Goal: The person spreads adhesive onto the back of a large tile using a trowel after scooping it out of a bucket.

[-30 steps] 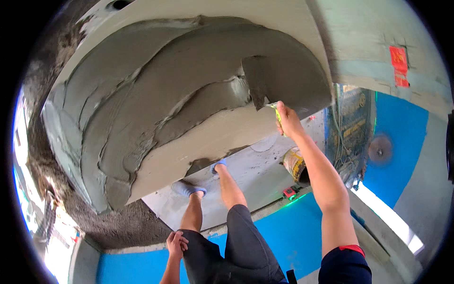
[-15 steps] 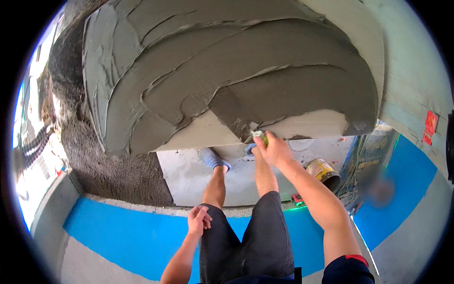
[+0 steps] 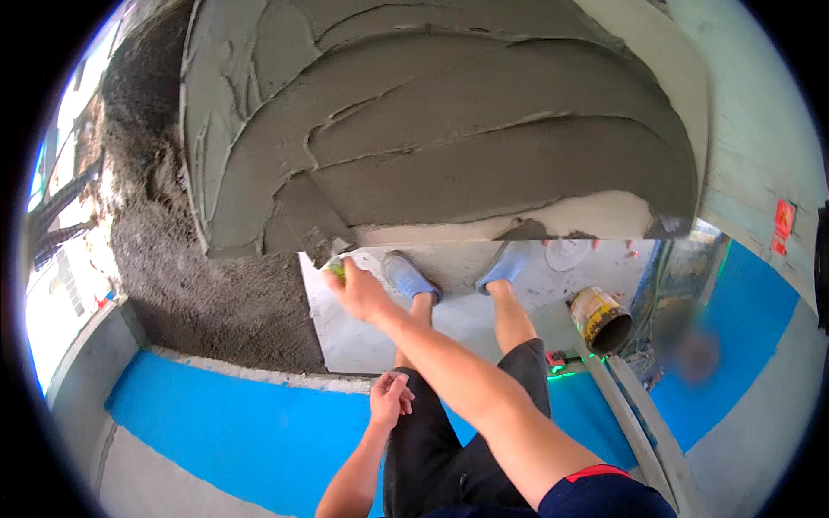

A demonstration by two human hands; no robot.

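Grips plastering trowel in right hand, swept left of centre; leaves less slab bare below mortar; rests left hand loosely curled, empty.

Harsh white glare far left, blurry patch lower right.

So the outfit's pretty basic: navy short sleeve on the right arm, with a bright red band round the cuff. Plain black-ish shorts, loose legs, with some tiny mark up front I can't make out. Footwear's a pair of dusty blue slip-ons, kinda rounded. Forearms and shins are bare.
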